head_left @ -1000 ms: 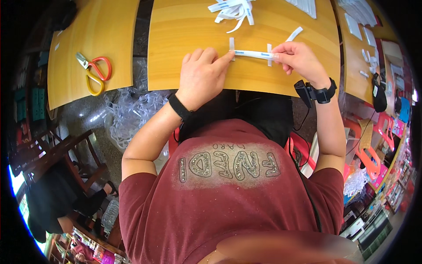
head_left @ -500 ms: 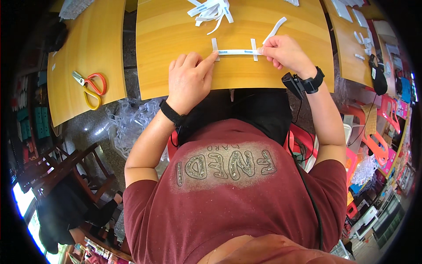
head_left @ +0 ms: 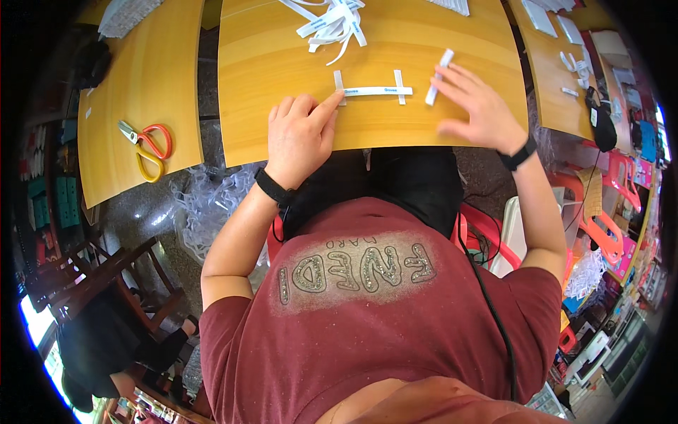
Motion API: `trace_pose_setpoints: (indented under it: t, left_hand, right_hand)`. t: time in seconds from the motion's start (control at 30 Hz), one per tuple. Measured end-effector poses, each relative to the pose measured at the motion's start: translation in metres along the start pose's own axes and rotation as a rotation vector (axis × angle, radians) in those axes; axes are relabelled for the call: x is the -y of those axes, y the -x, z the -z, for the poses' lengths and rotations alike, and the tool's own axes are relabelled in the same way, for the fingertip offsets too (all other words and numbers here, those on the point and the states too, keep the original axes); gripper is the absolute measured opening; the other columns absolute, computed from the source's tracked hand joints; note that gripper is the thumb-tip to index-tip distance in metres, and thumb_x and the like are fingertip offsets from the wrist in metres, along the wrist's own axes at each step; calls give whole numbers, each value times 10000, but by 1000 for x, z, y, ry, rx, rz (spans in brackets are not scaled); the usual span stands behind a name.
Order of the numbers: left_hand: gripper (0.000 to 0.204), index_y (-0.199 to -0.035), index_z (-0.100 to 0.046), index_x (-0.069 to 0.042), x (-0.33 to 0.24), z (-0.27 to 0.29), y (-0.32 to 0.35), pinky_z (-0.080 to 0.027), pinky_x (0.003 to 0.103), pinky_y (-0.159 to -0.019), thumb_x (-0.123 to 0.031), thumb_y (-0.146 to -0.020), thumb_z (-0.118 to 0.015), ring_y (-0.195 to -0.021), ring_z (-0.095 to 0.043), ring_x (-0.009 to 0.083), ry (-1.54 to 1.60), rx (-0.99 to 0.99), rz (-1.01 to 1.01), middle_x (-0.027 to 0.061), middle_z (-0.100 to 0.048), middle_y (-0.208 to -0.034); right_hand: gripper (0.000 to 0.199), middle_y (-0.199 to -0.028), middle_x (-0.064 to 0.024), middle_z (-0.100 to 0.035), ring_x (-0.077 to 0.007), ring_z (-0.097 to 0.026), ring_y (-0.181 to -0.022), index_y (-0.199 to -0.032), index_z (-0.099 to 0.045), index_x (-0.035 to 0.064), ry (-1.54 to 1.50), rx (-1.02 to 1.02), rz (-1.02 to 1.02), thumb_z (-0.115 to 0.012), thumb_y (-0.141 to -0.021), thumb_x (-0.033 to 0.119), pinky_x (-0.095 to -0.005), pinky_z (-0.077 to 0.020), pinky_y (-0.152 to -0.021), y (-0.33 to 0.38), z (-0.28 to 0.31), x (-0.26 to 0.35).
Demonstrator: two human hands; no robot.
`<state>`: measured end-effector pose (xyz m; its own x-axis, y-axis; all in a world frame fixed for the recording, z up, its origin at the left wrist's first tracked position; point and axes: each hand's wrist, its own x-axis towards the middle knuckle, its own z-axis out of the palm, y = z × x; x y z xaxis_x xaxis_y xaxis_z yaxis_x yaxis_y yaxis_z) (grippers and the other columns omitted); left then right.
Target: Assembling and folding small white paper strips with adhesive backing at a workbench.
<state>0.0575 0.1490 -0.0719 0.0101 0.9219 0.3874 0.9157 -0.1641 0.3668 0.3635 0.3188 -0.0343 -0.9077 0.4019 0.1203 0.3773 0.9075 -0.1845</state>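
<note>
A white elastic-looking strip with blue print (head_left: 374, 91) lies across the table in front of me, its ends over two short white strips, one on the left (head_left: 338, 79) and one on the right (head_left: 400, 79). With its index finger stretched out, my left hand (head_left: 300, 131) presses the strip's left end; its other fingers are loosely bent. My right hand (head_left: 487, 113) is spread and slightly blurred, clear of that strip. Its fingertips reach a separate short white strip (head_left: 430, 96) lying aslant on the right; whether they touch it, I cannot tell.
Toward the far side of the table (head_left: 282, 63) lies a tangled pile of white printed strips (head_left: 332, 27). Scissors with red and yellow handles (head_left: 157, 141) rest on the left table (head_left: 106, 152). Clear plastic scraps (head_left: 212, 205) cover the floor between.
My right hand has let go of the long strip's right end and moved right, opening over the loose strip, which has shifted nearer. My left finger stays on the left end.
</note>
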Motion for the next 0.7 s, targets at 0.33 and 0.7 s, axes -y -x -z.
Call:
trace_pose_setpoints:
  t: [0.33, 0.7]
  left_hand:
    - [240, -1097, -736, -156, -3, 4, -1, -442, 383, -675, -146, -865, -676, -781, -591, 242, 58, -17, 24, 45, -615, -841]
    - [344, -1258, -647, 1, -42, 27, -25, -480, 236, -913, -171, -962, -672, -1012, -611, 88, 1364, 423, 515, 40, -687, -1073]
  right_hand:
    - [123, -848, -49, -671, -157, -657, -832, -986, -714, 7, -1116, -140, -613, -670, -938, 112, -278, -520, -765, 17, -18, 93]
    - [308, -700, 26, -608, -59, -546, -621, -945, -706, 10, -1451, 391, -613, -656, -962, 314, -205, -401, -547, -32, 7, 97]
